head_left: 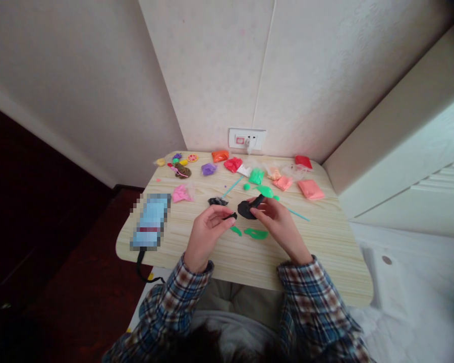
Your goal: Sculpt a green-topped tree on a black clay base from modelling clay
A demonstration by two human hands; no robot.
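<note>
Between the thumb and fingers of my left hand point(211, 229) is a small piece of black clay point(232, 216). My right hand point(276, 219) pinches a larger black clay shape point(246, 209), flat and rounded at one end with a thick stem rising to the right. The two black parts are close together but apart. Just below them, flat green clay pieces point(256, 234) lie on the table. Behind my right hand is a green clay leaf shape point(265, 191). A crumpled black clay packet point(217, 201) sits just beyond my left fingers.
On the wooden table point(318, 262), several colourful clay packets, such as a salmon one point(310, 189), line the back. A phone point(150, 222) with a cable lies at left. Blue sticks point(233, 186) rest mid-table. Small clay figures point(182, 171) stand back left, near the wall socket point(247, 138).
</note>
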